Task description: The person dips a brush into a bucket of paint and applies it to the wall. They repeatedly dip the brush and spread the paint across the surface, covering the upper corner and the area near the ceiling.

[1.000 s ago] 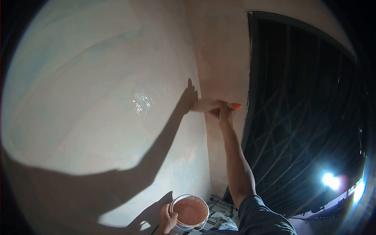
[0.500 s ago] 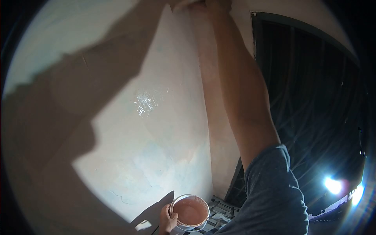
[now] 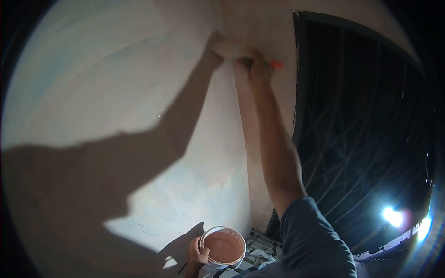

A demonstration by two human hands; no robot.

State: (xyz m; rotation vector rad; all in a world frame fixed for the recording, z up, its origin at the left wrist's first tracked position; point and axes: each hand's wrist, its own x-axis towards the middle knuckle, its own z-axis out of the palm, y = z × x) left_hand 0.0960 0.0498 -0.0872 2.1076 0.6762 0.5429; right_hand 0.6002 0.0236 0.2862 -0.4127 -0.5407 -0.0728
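At the bottom, my left hand (image 3: 198, 252) grips the rim of a white bucket (image 3: 225, 266) by its left side. Pinkish-brown paint (image 3: 223, 246) fills part of it. High up by the wall corner, my right hand (image 3: 261, 69) is closed on a paintbrush whose orange handle end (image 3: 276, 65) sticks out to the right. The brush's head is hard to make out against the pale wall, close to or touching it. My right arm stretches upward from a blue-grey sleeve.
A patchy pale wall (image 3: 199, 171) with a thin crack fills the left, crossed by my arm's shadow. On the right stands a dark door or gate with a grille (image 3: 357, 116). A bright lamp (image 3: 393, 216) shines at lower right. Metal framework, perhaps a ladder (image 3: 262, 243), is below the bucket.
My right hand has come down from the top edge into fuller view, showing the orange handle. The shadow has shifted with the arm. The bucket stays in my left hand.
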